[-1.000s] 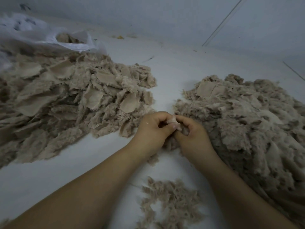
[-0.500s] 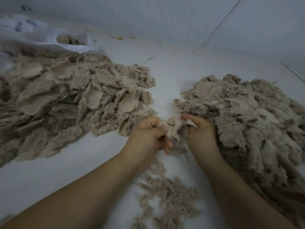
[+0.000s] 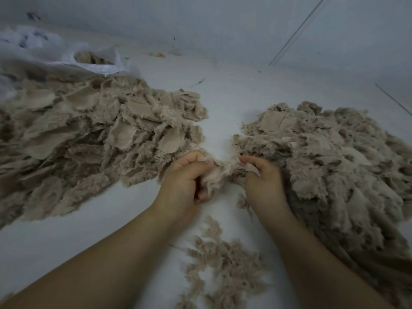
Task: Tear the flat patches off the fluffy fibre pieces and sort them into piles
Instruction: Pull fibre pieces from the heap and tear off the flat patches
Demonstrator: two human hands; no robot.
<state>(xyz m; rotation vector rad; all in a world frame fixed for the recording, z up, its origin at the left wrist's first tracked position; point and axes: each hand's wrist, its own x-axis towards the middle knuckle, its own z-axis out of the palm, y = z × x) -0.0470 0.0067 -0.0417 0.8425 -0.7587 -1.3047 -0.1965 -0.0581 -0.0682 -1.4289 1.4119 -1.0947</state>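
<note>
Fingers of our left hand (image 3: 186,179) curl round the fluffy fibre piece (image 3: 219,172); just right of that tuft, our right hand (image 3: 263,175) pinches its flat patch (image 3: 250,167). We judge the fibre light, soft and easily shed, the patch thin, smooth, limp; best gripped at its edge. Left pile (image 3: 89,134) lies left, right pile (image 3: 334,157) right.

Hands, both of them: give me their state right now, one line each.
Left hand: closed, gripping the fluffy fibre piece.
Right hand: closed, pinching a flat patch on that same piece.
</note>
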